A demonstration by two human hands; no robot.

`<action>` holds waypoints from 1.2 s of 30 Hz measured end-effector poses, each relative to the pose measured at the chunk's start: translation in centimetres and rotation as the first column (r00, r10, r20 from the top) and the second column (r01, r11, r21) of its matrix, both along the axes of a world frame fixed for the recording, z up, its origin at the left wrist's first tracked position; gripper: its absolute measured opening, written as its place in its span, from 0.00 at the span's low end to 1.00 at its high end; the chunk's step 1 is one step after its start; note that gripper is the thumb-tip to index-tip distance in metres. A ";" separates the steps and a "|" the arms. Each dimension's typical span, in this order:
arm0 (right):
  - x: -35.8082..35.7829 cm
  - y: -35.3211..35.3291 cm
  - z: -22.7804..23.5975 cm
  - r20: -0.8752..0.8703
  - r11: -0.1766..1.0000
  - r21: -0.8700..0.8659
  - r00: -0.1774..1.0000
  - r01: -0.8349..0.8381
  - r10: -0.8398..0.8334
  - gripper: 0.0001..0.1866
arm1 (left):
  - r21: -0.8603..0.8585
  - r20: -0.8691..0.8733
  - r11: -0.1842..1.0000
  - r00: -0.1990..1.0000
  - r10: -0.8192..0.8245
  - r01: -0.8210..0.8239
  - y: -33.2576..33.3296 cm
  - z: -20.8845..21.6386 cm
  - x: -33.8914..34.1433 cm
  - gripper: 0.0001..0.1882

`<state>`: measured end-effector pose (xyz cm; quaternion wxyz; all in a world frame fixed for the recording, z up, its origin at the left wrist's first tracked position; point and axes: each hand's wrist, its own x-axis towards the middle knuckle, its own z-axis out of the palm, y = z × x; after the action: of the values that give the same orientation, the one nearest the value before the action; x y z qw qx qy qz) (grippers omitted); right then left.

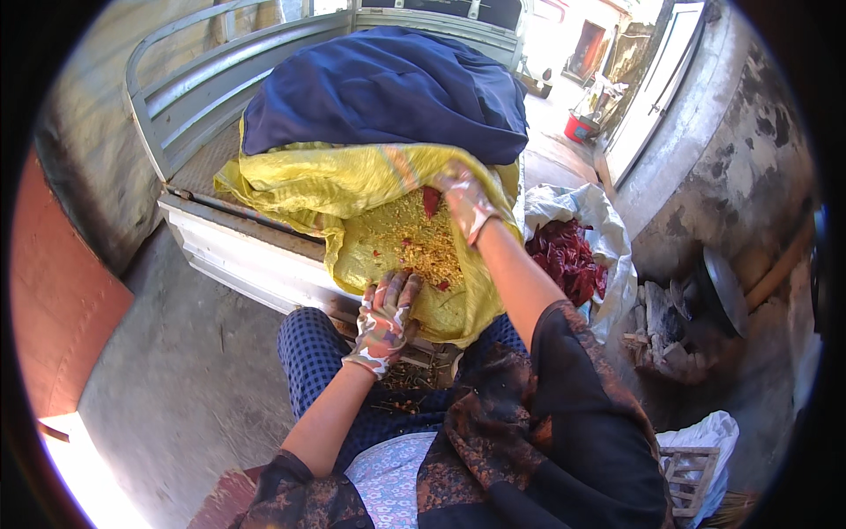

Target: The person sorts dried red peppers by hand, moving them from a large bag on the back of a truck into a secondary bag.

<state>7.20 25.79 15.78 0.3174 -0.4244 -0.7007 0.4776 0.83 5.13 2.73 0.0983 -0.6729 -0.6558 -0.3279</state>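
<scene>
1. Right hand (467, 201): motion-blurred; whether it grips the red pod (430, 202) cannot be told.
2. Left hand (385, 319): palm hidden, glove back only visible.
3. Yellow sack (344, 181): far part hidden beneath blue cloth (388, 93).
4. Yellow bits (425, 249): too small to tell singly.
5. White sack (619, 234): left side hidden behind right forearm (522, 278).
6. Crate (696, 461), near right: left end hidden by sleeve (599, 414).

Camouflage gloves (374, 354) in brown and white cover the left hand (388, 322) and right hand (466, 201), the right one's pattern seemingly the same despite blur. A black, rust-mottled top (493, 401) has loose sleeves (564, 339); below show a pale floral panel (392, 472) and navy checked legwear (308, 353).
</scene>
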 end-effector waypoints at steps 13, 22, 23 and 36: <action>0.3 4.3 -2.1 0.820 0.562 0.567 0.477 -0.603 -0.316 0.18 | 0.341 0.365 0.921 0.877 -0.314 0.188 3.9 -3.4 -5.2 0.07; -4.0 10.8 -2.6 0.573 0.428 0.798 0.754 -0.424 -0.322 0.24 | 0.213 -0.210 0.973 0.977 -0.041 0.087 3.1 -1.3 -5.0 0.23; -4.7 10.2 -2.5 0.570 0.460 0.788 0.768 -0.410 -0.292 0.24 | 0.215 -0.237 0.974 0.971 -0.025 0.078 3.4 -2.8 -6.0 0.22; -8.4 7.2 -3.1 0.599 0.489 0.758 0.757 -0.431 -0.262 0.31 | 0.448 0.886 0.883 -0.202 -0.417 0.141 5.0 -5.7 -6.5 0.05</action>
<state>-1.23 33.03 12.67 0.1974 -0.3037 -0.9263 -0.1038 -5.69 10.09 -3.02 -0.4360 -0.3142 -0.3020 -0.7874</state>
